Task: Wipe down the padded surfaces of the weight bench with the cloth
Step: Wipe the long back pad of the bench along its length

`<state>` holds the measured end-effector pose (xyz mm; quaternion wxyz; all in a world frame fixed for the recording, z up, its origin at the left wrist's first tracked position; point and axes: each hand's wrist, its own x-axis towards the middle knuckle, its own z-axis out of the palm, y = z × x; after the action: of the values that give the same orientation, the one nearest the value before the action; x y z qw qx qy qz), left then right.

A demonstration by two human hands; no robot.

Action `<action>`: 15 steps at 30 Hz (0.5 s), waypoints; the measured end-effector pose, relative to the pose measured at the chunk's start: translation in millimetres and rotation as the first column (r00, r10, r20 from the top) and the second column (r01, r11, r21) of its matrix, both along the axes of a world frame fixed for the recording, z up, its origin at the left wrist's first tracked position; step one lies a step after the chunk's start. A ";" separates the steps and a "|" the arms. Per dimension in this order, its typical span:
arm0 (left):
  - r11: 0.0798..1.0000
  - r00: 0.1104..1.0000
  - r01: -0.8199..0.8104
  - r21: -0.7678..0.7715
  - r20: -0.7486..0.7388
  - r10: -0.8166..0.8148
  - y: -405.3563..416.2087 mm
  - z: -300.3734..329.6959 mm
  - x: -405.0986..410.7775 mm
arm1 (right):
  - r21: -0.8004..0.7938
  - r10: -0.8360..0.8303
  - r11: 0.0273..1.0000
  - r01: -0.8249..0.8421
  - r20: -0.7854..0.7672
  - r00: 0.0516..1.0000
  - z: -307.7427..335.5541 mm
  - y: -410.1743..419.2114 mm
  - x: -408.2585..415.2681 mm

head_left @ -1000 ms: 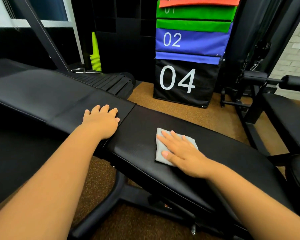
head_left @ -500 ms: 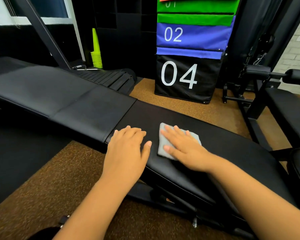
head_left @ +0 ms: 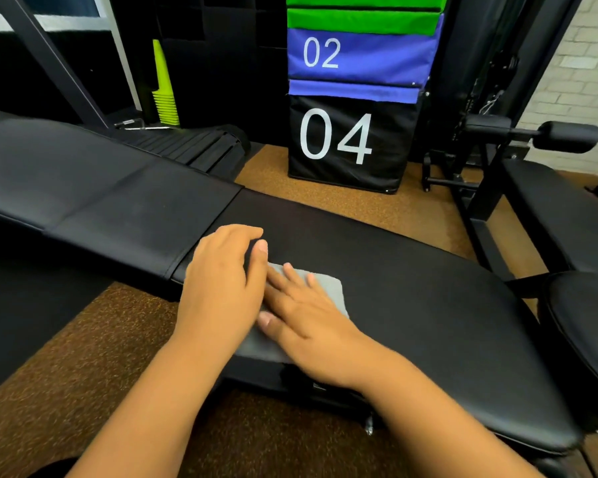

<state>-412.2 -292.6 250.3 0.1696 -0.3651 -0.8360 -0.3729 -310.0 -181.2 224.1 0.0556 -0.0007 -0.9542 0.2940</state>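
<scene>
Head view, gym floor. Weight bench [head_left: 411, 288]: black padded surface running L to R, w/ a seam between seat pad and back pad [head_left: 101, 201] just left of the hands.

Cloth [head_left: 328, 288]: grey, folded, lying flat on the seat pad near its front edge, close to the seam.

Right hand [head_left: 308, 315]: fingers straight and spread, palm down, pressing flat on the cloth. No curl, no pinch.

Left hand [head_left: 221, 281]: palm down on the pad beside the seam, fingers relaxed and slightly bent, thumb extended toward the right hand. Its right side overlaps the cloth's left edge and touches the right hand's fingers. Whether it grips any of the cloth: cannot tell.

Readable markings: stacked soft plyo boxes [head_left: 356, 98] behind the bench. Black bottom box reads "04" in white; blue box above reads "02"; green sections above that, digits cut off by frame edge.

Other items: stack of yellow-green cones [head_left: 164, 84] at rear left; second black bench w/ roller pad [head_left: 567, 136] at right. Floor: brown speckled rubber.
</scene>
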 end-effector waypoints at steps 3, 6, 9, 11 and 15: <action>0.995 0.996 0.092 0.025 0.000 -0.092 12.7 4.0 15.7 | -0.424 -0.252 0.888 0.181 -0.117 0.961 0.8 16.7 16.0; 0.939 0.984 0.166 -0.302 -0.018 -0.180 26.0 -17.2 42.8 | -0.361 -0.518 0.817 0.450 -0.116 0.847 -13.2 37.5 34.4; 0.819 0.974 0.047 -0.572 -0.154 -0.164 34.6 -35.5 45.9 | -0.213 -0.605 0.786 0.581 -0.071 0.793 -24.8 46.7 41.7; 0.749 0.990 0.028 -0.661 -0.088 -0.114 42.5 -30.1 29.2 | -0.130 -0.616 0.786 0.604 -0.097 0.782 -27.0 45.7 42.4; 0.677 0.999 -0.021 -0.735 -0.049 -0.022 55.2 -12.0 -8.8 | 0.033 -0.612 0.789 0.613 -0.043 0.790 -26.2 37.7 42.0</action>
<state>-421.0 -237.4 238.2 0.0309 -0.4124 -0.9105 0.0041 -268.0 -143.5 197.9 0.1621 -0.3038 -0.9081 0.2383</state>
